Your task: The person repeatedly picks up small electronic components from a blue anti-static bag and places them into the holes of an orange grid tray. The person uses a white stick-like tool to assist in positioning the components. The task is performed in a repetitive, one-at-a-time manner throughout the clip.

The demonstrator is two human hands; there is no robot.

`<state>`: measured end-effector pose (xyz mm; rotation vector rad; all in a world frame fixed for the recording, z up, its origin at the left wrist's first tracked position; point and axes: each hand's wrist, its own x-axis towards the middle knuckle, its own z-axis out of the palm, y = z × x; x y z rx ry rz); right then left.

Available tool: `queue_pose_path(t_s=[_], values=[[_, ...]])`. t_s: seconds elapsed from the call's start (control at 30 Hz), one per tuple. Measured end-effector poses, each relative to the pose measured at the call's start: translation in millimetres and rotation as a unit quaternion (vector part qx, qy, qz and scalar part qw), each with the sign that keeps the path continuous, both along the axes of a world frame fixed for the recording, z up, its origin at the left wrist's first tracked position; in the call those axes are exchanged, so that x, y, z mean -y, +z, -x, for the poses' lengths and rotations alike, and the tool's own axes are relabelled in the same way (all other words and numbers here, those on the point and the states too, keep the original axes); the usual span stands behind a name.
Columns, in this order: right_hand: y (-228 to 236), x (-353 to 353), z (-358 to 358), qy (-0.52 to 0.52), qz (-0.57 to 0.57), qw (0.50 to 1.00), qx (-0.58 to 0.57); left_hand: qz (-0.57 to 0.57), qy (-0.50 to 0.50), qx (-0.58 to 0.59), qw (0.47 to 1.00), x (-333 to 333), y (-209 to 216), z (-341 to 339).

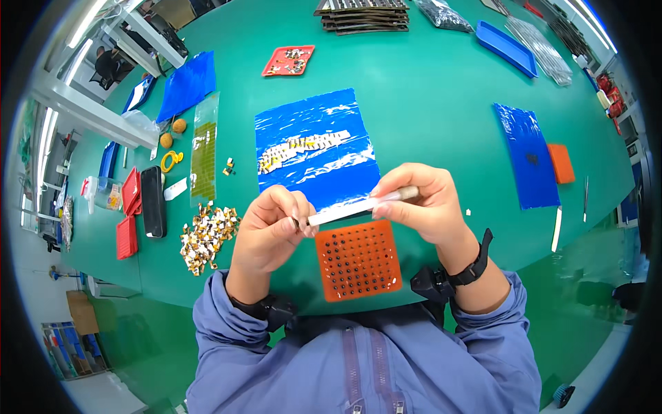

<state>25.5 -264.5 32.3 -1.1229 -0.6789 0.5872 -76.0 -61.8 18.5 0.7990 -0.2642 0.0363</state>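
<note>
My left hand (265, 228) pinches a tiny dark piece (296, 223) between thumb and fingertips. In my right hand (424, 203) is a slim white stick-like tool (341, 211) with a beige handle end, and its tip meets the left fingertips. Below both hands lies an orange holed tray (345, 297), with small black parts in rows across it. Just beyond them, a glossy blue sheet (303, 110) carries a slanting band of small white-and-yellow pieces (303, 148). A loose heap of similar pieces (205, 238) sits left of my left hand.
Left on the green table (427, 103) are a clear strip (204, 152), black case (154, 200), red boxes (127, 237) and yellow ring (169, 161). Farther back are a red tray (272, 70), stacked dark trays (362, 17) and blue tray (507, 48). Another blue sheet (527, 152) lies right.
</note>
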Motion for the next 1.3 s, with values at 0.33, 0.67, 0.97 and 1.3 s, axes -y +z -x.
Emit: queue_pose_path(t_s=[0.33,0.67,0.97,1.3], values=[[-4.1,-5.0,1.6,-0.003,0.016,0.997,0.075,-0.034,-0.013,-0.015,0.999,0.1,-2.0,3.8],[-2.8,-5.1,0.3,-0.009,0.028,0.993,0.113,-0.04,-0.016,-0.013,0.999,2.4,-4.2,4.7],[-3.4,-8.7,-0.9,-0.02,0.03,0.985,0.166,-0.052,-0.002,-0.015,0.999,2.9,-5.2,5.5],[1.3,-8.7,1.3,-0.037,0.043,0.973,0.225,-0.07,0.006,-0.011,0.998,2.2,-4.9,6.6]])
